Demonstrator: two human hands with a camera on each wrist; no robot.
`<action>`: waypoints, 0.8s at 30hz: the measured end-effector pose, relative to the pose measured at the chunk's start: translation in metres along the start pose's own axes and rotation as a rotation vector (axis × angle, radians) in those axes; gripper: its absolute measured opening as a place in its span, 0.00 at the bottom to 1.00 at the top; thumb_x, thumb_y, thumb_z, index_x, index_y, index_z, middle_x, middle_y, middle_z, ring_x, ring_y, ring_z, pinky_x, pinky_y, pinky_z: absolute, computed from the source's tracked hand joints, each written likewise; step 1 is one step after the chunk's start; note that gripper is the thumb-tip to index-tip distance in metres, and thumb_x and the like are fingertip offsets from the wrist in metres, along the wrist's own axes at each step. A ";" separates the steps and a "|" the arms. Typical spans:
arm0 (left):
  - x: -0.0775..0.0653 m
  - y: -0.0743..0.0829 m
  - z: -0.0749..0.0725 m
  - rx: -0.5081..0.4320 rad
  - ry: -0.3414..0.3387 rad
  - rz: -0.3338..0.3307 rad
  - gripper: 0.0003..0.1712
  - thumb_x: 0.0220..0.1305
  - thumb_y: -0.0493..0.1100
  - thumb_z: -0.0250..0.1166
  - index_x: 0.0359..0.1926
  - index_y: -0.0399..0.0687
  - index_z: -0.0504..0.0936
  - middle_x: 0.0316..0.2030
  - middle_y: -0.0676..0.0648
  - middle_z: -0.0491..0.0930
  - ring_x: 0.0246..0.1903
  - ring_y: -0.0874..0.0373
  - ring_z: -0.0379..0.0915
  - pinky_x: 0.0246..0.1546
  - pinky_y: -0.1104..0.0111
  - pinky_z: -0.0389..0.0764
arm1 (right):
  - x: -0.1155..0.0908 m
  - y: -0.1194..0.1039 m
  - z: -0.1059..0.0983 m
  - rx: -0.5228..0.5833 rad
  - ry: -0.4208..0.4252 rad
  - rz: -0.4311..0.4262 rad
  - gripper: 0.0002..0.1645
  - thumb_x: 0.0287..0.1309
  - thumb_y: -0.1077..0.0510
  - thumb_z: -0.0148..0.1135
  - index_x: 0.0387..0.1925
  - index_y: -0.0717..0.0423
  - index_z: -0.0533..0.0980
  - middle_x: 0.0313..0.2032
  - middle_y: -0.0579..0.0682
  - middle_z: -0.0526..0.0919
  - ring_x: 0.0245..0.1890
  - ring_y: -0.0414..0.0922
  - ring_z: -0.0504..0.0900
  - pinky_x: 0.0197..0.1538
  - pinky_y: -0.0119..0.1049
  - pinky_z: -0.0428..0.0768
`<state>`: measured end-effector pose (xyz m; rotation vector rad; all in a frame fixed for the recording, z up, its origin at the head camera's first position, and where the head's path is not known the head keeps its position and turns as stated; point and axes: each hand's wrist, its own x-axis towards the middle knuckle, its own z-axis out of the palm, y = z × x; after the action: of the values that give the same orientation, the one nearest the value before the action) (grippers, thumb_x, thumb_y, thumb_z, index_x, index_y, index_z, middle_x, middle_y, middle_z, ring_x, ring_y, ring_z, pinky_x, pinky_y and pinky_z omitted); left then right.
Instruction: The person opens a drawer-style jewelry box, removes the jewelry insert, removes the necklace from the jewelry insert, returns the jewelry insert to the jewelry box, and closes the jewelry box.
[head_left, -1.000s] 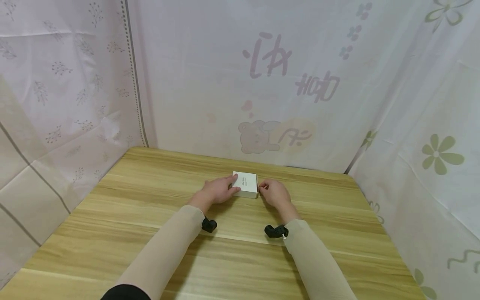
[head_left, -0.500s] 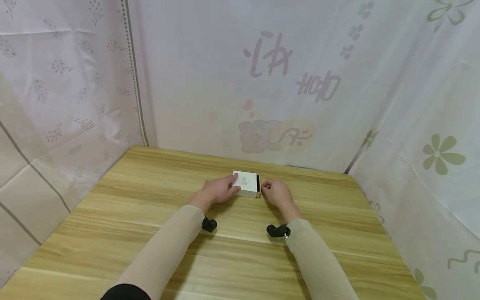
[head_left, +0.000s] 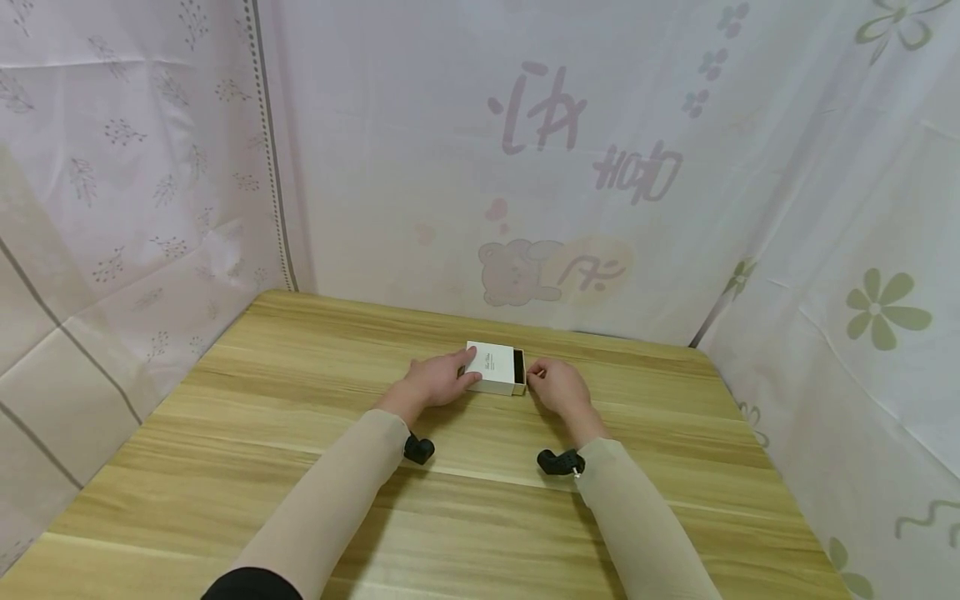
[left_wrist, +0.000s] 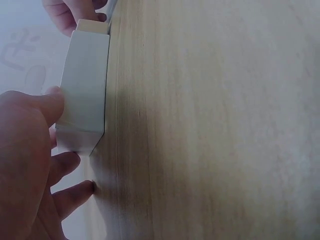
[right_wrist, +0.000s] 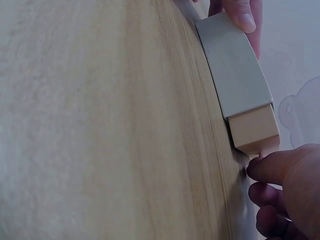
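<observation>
Drawn farther rightward from its flat white cardboard sleeve [head_left: 492,365], mid-frame, was the tan boxy drawer [right_wrist: 254,128]. The sleeve was gripped by the left hand [head_left: 435,382], fingers parted; the drawer seemed pinched by the curled right hand [head_left: 559,387].

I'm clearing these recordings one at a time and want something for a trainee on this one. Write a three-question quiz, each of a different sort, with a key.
1. True or false: the tan inner tray sits fully inside the white cover.
2. Short answer: where are the fingertips of the right hand?
3. Multiple choice: what does the left hand press its thumb against? A) the right hand; B) the white cover; C) the tan inner tray.

Key:
1. False; one end of the tray sticks out of the cover.
2. At the tray's exposed end.
3. B.
</observation>
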<state>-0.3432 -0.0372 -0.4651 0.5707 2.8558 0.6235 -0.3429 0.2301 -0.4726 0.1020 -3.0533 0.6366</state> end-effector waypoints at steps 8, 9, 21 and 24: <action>0.001 -0.001 0.001 0.007 0.008 0.005 0.40 0.86 0.67 0.49 0.89 0.62 0.56 0.85 0.49 0.63 0.82 0.41 0.64 0.78 0.22 0.52 | 0.001 0.002 0.000 0.006 -0.003 0.007 0.12 0.80 0.51 0.62 0.50 0.49 0.88 0.48 0.52 0.92 0.50 0.53 0.88 0.56 0.54 0.85; 0.001 0.000 0.001 0.008 0.009 0.005 0.40 0.86 0.67 0.49 0.89 0.62 0.56 0.85 0.49 0.63 0.82 0.41 0.64 0.78 0.22 0.53 | 0.001 0.002 0.000 0.009 -0.003 0.009 0.12 0.80 0.51 0.62 0.50 0.49 0.88 0.48 0.52 0.92 0.49 0.53 0.88 0.56 0.54 0.85; 0.002 -0.001 0.003 0.007 0.008 -0.002 0.40 0.86 0.68 0.48 0.89 0.63 0.55 0.86 0.50 0.61 0.83 0.42 0.62 0.79 0.22 0.51 | -0.001 0.004 -0.003 -0.003 -0.008 0.025 0.11 0.79 0.50 0.61 0.48 0.47 0.88 0.46 0.49 0.91 0.47 0.51 0.88 0.51 0.52 0.85; 0.002 -0.002 0.003 0.006 0.009 -0.002 0.40 0.86 0.68 0.48 0.89 0.64 0.55 0.86 0.50 0.61 0.83 0.42 0.62 0.79 0.22 0.50 | -0.001 0.004 -0.003 -0.007 -0.010 0.030 0.11 0.79 0.50 0.62 0.47 0.46 0.88 0.45 0.49 0.91 0.46 0.51 0.87 0.50 0.51 0.84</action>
<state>-0.3448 -0.0367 -0.4685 0.5677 2.8675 0.6196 -0.3424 0.2349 -0.4712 0.0594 -3.0725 0.6283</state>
